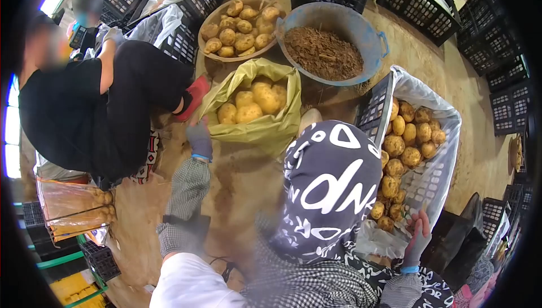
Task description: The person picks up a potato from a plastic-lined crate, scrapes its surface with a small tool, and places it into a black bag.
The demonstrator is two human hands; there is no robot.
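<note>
My left hand [199,138], in a grey glove, is at the left rim of a yellow-green sack [248,133] with its fingers closed on the edge. Large potatoes [262,98] lie inside the open sack. On the right, my right hand [418,234], in a fingerless-looking grey glove, has its fingers apart at the near end of a black crate with a clear plastic liner [443,167]. Brown potatoes [409,134] fill the crate's far and left parts. Nothing shows in my right hand.
Beyond the sack stand a basin of potatoes [236,55] and a blue tub [370,54] holding soil. A seated person [65,110] in black is at the left. Black crates [420,6] line the back and right.
</note>
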